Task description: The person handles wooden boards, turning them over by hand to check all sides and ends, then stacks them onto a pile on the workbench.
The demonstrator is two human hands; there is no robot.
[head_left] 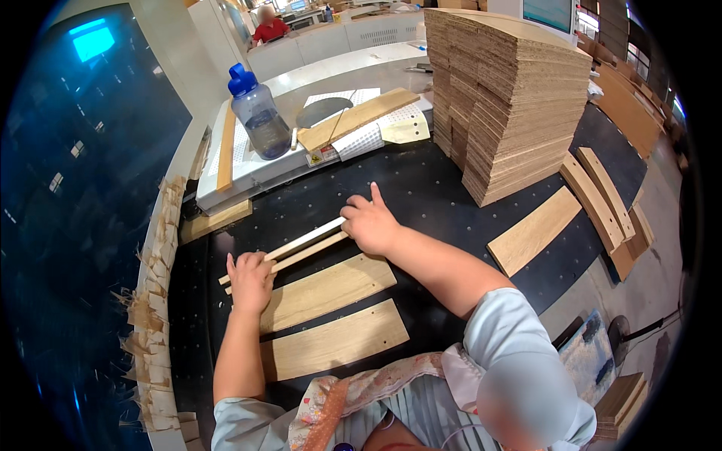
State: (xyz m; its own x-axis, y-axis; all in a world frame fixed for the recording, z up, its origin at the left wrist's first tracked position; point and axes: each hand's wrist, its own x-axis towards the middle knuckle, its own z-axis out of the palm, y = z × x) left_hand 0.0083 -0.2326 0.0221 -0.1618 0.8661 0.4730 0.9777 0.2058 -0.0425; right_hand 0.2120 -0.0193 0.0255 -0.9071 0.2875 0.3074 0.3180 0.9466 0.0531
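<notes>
Strips of wood [304,240], two of them, narrow and nearly parallel, lie on a slant between the person's two hands, above the black, dotted counter [421,195]. The upper strip shows a pale, almost white face along its length; the lower is a warmer tan, and a dark gap runs between them. Both look straight and slender, though it is hard to tell whether they are thin strips or wider boards standing on edge. Their left ends stick out a little beyond the left hand [252,282], which grips them with its fingers bent over the wood. The right hand [371,222] is closed on their other ends, with one finger pointing up and away.

Just below the strips lie two flat boards, a nearer board [338,342] and a farther board [327,295], both light brown with visible grain, gently curved in this view and marked with small dark holes near the right end. The left forearm covers part of their left ends. Farther right, a similar loose board [535,231] rests near a tall stack of boards [519,113].
</notes>
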